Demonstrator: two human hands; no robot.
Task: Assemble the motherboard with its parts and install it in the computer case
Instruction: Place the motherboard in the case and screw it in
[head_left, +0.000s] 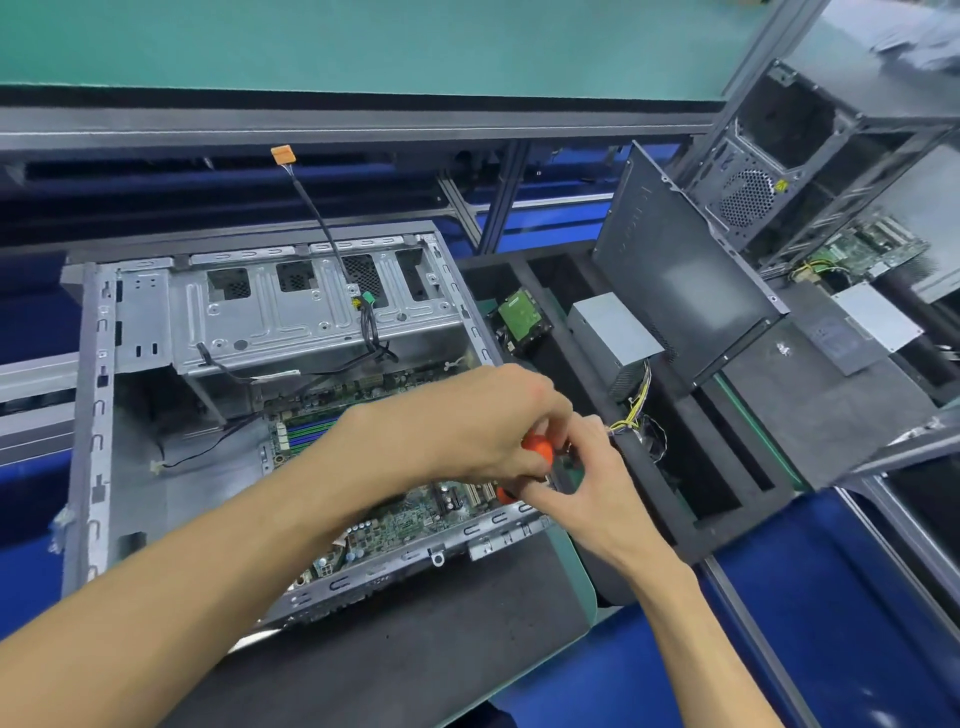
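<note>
Left hand (467, 421): fingers curled over the top of the orange-handled screwdriver (537, 451), gripping it from above.
Right hand (582, 483): fingers pinch the lower part of the same tool, apparently steadying the shaft; the tip is hidden between the 2 hands.
Motherboard (415, 514): green board lying inside the computer case (98, 415), under and just beside both hands; memory slots show to the left of the left wrist.
Computer case: laid on its side, open face up, on a dark mat (415, 649) on the surface; drive cage (291, 317) at the far end, with a black cable (322, 218) ending in an orange connector (283, 155).
Step in hand: judged to be fastening the board to the case with a screw near the right edge.
Next move: calls for keeping the tool upright on the screw while turning.
Beyond the case: hard drive (519, 314), power supply (613, 338) and side panel (680, 275) in a black foam tray (727, 499); 1 more case (810, 140) at far right.
Hard to make out: the screw itself, the tool tip, and how many screws are seated.
</note>
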